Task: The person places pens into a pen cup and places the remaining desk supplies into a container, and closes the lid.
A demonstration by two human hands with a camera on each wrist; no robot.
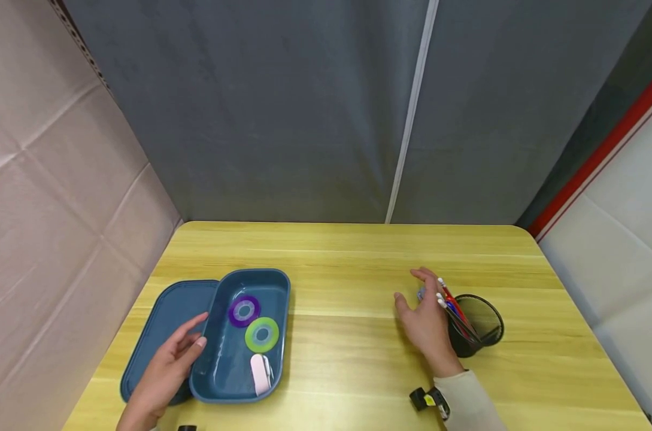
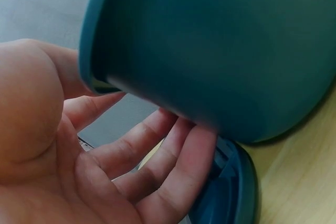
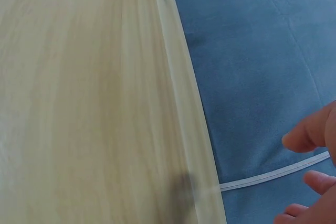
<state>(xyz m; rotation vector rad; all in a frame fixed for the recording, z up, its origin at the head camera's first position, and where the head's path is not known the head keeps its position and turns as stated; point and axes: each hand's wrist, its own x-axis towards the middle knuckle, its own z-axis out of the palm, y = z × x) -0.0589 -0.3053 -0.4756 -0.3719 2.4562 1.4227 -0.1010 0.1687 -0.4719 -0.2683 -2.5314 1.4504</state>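
A blue rectangular tray [image 1: 223, 365] lies with its left side over a matching blue lid [image 1: 158, 323]. Inside it are a purple tape roll [image 1: 244, 311], a green tape roll [image 1: 262, 334] and a small pink object with a metal part [image 1: 260, 374], perhaps a stapler. My left hand [image 1: 166, 362] is at the tray's left side, its fingers [image 2: 194, 150] touching the outer wall from below. Beside a black mesh pen holder [image 1: 479, 326] with pens and pencils [image 1: 451, 305], my right hand [image 1: 425, 320] has its fingers spread, partly hiding a small greyish-blue item behind it.
The wooden table [image 1: 347, 335] stretches between the tray and the pen holder. A grey curtain [image 1: 277, 120] hangs behind its far edge, pale sheets [image 1: 61, 209] flank it, and a black camera [image 1: 428, 400] is strapped on my right wrist.
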